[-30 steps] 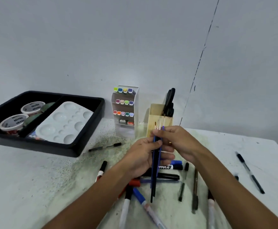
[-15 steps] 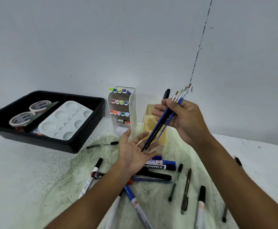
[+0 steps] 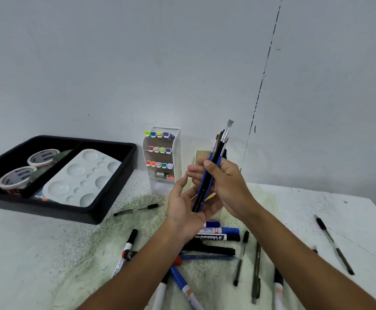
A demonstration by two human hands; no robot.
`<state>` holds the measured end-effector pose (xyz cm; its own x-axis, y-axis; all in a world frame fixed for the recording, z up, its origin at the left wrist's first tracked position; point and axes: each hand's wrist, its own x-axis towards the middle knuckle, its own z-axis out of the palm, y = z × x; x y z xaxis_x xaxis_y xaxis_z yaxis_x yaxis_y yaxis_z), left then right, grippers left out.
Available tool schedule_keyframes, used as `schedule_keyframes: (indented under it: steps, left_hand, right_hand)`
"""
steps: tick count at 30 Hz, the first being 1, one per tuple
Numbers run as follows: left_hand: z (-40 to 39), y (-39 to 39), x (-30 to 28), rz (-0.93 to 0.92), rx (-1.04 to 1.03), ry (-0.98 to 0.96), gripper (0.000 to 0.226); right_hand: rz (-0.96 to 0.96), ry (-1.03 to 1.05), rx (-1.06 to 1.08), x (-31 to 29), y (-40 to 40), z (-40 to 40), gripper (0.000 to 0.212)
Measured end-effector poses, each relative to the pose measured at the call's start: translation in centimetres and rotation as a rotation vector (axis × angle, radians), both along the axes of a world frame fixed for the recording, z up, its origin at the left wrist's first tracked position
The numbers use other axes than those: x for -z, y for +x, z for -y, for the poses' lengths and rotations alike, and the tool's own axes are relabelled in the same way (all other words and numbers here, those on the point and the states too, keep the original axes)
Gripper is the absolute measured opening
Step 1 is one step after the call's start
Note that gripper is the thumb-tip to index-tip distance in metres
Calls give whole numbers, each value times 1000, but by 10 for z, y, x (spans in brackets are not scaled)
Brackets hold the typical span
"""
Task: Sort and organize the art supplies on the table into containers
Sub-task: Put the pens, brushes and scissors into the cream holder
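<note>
Brushes [image 3: 209, 175] stand nearly upright above the middle of the bench [image 3: 37, 253], bristles up, pinched in the right hand [image 3: 226, 186]; their lower ends rest on the spread palm of the left hand [image 3: 183, 206], just before the beige holder [image 3: 201, 155]

Two tape rolls [image 3: 17, 176] and one white palette [image 3: 83, 177] lie in one black tray [image 3: 115, 198]. One white rack [image 3: 175, 153] shows twelve coloured marker caps [image 3: 159, 149] in three rows of four, beside one beige holder [image 3: 201, 155]. One bundle of about four brushes [image 3: 213, 168] stands between two hands.
</note>
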<state>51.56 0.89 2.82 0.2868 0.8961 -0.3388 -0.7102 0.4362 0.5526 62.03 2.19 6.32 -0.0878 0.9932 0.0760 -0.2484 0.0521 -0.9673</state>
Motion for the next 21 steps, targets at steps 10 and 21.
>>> schedule_keyframes:
  steps: [10, 21]
  left_hand:
    - [-5, -18, 7, -248, 166, 320, 27]
    - [-17, -31, 15, -332, 260, 463, 26]
  right_hand:
    - [399, 65, 33, -20, 11, -19, 11]
    - [348, -84, -155, -57, 28, -32, 9]
